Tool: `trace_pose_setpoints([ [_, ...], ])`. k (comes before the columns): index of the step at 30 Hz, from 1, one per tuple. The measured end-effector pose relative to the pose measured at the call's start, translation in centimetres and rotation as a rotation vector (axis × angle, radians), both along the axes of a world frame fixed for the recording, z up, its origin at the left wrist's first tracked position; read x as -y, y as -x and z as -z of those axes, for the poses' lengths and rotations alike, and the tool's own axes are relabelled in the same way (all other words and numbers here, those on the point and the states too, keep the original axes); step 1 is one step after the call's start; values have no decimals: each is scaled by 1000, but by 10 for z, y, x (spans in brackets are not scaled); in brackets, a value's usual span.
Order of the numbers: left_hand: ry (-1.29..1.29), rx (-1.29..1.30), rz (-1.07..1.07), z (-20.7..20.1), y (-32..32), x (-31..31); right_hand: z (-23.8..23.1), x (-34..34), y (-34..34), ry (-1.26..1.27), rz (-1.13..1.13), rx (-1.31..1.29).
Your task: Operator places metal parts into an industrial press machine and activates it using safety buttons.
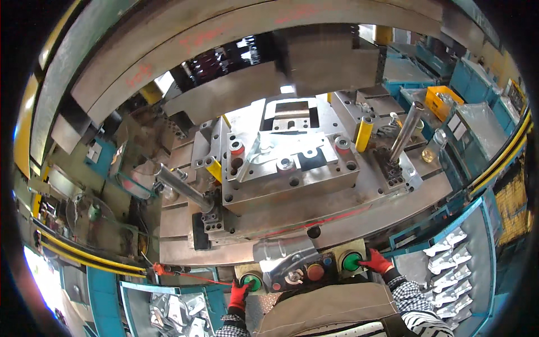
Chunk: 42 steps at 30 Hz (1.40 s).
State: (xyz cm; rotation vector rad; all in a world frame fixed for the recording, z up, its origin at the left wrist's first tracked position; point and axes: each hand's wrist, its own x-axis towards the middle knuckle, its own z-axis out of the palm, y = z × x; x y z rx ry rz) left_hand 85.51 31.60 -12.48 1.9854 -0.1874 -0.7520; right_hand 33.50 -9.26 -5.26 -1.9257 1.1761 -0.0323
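My left hand (240,295), in a red glove, is at the left green push button (251,282) of the control panel, fingers apart and touching its edge. My right hand (377,262), also red-gloved, reaches its fingers onto the right green push button (352,261). Neither hand holds anything. Between them sit a red mushroom button (315,272) and a small blue button (327,262). A bent grey sheet-metal part (287,254) lies at the panel's back left. Beyond it, a shiny sheet-metal piece (292,145) rests on the lower die (269,194) of a press.
The heavy upper die (331,70) hangs above. Guide posts (407,132) and yellow posts (364,133) stand around the lower die. Bins with metal parts (178,314) and stacked brackets (452,275) flank me. A red-orange rod (196,277) lies left of the panel.
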Motion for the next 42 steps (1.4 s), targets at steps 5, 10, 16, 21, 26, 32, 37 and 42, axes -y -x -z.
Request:
trace_pose_setpoints([
  [5, 132, -7, 12, -12, 8, 30, 82, -20, 21, 222, 140, 32],
  [10, 103, 16, -51, -31, 36, 32, 56, -32, 3, 237, 205, -154],
  [16, 162, 23, -28, -42, 41, 31, 40, -29, 0, 210, 211, -126],
  [21, 88, -27, -53, -53, 47, 43, 50, -27, 6, 263, 238, -99],
  [26, 49, 68, -69, -37, 35, 27, 45, -28, -2, 211, 237, -121],
  [32, 20, 98, -47, -25, 31, 24, 35, -28, -2, 186, 221, -83],
  [37, 48, 35, 6, -23, 29, 28, 49, -25, 6, 178, 221, -111],
  [42, 71, 40, 221, -32, 10, 24, 48, -18, 13, 153, 132, -123],
])
